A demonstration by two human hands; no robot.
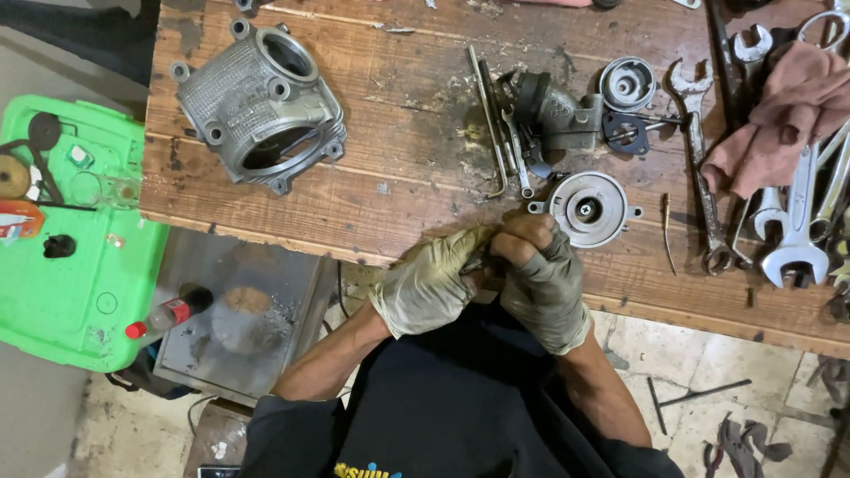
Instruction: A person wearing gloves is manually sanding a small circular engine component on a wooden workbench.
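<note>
Both gloved hands meet at the near edge of the scarred wooden bench [398,97]: the left hand [431,285] and the right hand [542,281] are closed together around a small dark part [475,263], mostly hidden. Just beyond lies a round grey metal cover [591,209], and a ribbed cast housing [258,104] sits far left. Below on a green tray [75,301] is an orange packet [19,221].

Gloved left hand [431,285] and right hand [542,281] pinch a small part [476,262].

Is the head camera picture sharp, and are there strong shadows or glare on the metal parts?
Head view: soft, even light, only faint shadows on the wooden bench; mild shine on the wrenches, no hard glare; the grey engine casing is sharp; the left hand and right hand hide the small part between them; edges slightly bent by the wide lens.
</note>
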